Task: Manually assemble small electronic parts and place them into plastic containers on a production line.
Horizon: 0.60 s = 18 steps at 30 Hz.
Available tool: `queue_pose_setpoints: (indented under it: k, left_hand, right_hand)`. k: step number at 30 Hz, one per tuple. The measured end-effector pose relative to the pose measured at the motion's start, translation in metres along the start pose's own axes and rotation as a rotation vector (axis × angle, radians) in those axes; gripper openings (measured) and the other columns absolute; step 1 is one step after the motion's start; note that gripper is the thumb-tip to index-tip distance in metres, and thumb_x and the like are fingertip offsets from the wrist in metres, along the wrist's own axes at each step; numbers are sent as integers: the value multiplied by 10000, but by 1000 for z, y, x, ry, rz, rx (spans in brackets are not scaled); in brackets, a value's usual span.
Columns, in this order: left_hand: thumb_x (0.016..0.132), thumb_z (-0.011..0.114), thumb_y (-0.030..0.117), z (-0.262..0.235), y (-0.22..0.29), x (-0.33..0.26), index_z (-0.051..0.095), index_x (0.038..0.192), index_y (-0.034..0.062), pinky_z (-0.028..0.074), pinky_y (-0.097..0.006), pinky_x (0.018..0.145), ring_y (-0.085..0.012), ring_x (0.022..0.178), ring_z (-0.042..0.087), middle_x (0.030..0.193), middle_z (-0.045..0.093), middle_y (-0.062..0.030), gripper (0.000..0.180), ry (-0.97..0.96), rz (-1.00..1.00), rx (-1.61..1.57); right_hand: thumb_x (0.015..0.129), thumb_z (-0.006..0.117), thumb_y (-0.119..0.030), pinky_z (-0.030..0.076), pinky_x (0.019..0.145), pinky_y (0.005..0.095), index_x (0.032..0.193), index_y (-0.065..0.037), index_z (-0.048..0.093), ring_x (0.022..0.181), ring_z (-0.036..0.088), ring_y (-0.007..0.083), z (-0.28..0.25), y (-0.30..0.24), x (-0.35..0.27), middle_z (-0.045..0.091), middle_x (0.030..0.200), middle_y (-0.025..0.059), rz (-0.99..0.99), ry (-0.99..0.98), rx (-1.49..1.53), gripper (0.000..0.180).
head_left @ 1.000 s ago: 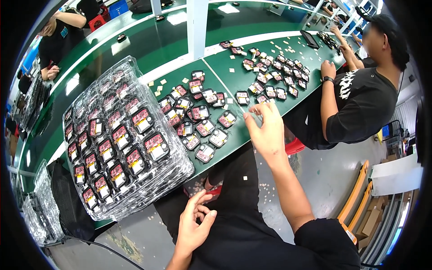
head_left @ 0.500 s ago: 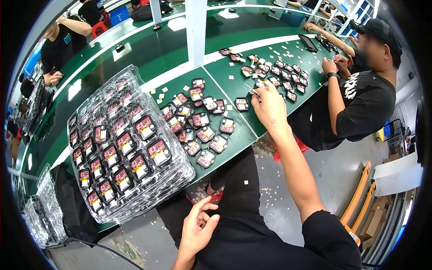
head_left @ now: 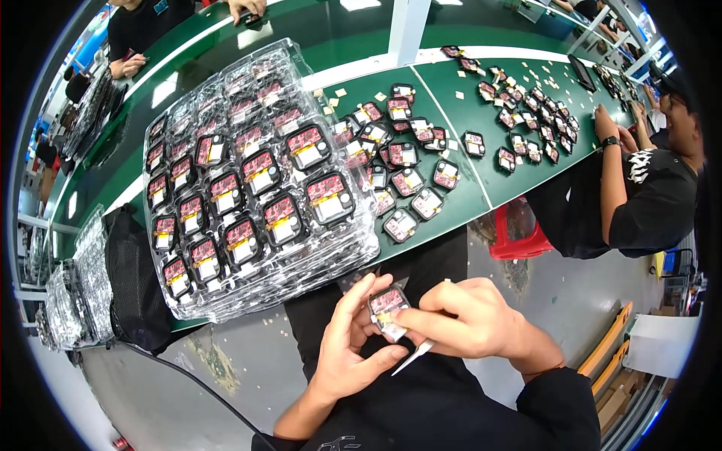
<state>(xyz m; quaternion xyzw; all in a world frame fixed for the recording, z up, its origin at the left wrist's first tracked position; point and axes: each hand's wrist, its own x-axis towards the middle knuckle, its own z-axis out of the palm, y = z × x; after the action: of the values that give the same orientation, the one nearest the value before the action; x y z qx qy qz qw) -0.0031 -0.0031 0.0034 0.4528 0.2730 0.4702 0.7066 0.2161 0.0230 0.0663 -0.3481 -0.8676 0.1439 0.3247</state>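
Observation:
My left hand point(head_left: 347, 352) holds a small black-framed electronic module point(head_left: 388, 301) in front of my body, its face up with a red-patterned board, a yellow strip and a white patch. Fingers of my right hand point(head_left: 481, 322) press on the module's lower part. A slim pair of tweezers point(head_left: 413, 358) is kept within that same hand, slanting down below the palm. The right fingertips cover part of the module. Beyond, more such modules point(head_left: 408, 182) lie loosely grouped on the green table point(head_left: 466, 197).
On the left, a stack of clear plastic trays point(head_left: 353, 252) carries rows of modules. Small pale squares point(head_left: 340, 92) are scattered over the table. A co-worker point(head_left: 650, 188) sits at right beside a red stool point(head_left: 519, 234); another person point(head_left: 143, 30) is across the table.
My right hand has come back from the far modules to my left hand, still with the tweezers. My left hand, without a module before, now holds one. The view has shifted.

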Motion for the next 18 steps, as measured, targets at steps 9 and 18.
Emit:
queue_pose_setpoints:
  k: [9, 18]
  left_hand:
    - [959, 737, 15, -17, 5, -6, 572, 1381, -79, 616, -354, 936, -249, 1156, 681, 1374, 618, -247, 463, 61, 122, 167]
    - [1088, 555, 123, -4, 7, -6, 507, 1384, -63, 666, -401, 861, -255, 1109, 708, 1303, 666, -255, 353, 314, -84, 71]
  right_hand:
    - [795, 824, -115, 547, 500, 300, 1189, -60, 722, 582, 642, 174, 31, -5, -10, 609, 861, 37, 72, -4, 112, 411]
    - [868, 779, -59, 567, 595, 371, 1202, -43, 665, 708, 691, 247, 28, -12, -9, 647, 1005, 101, 386, -48, 206, 353]
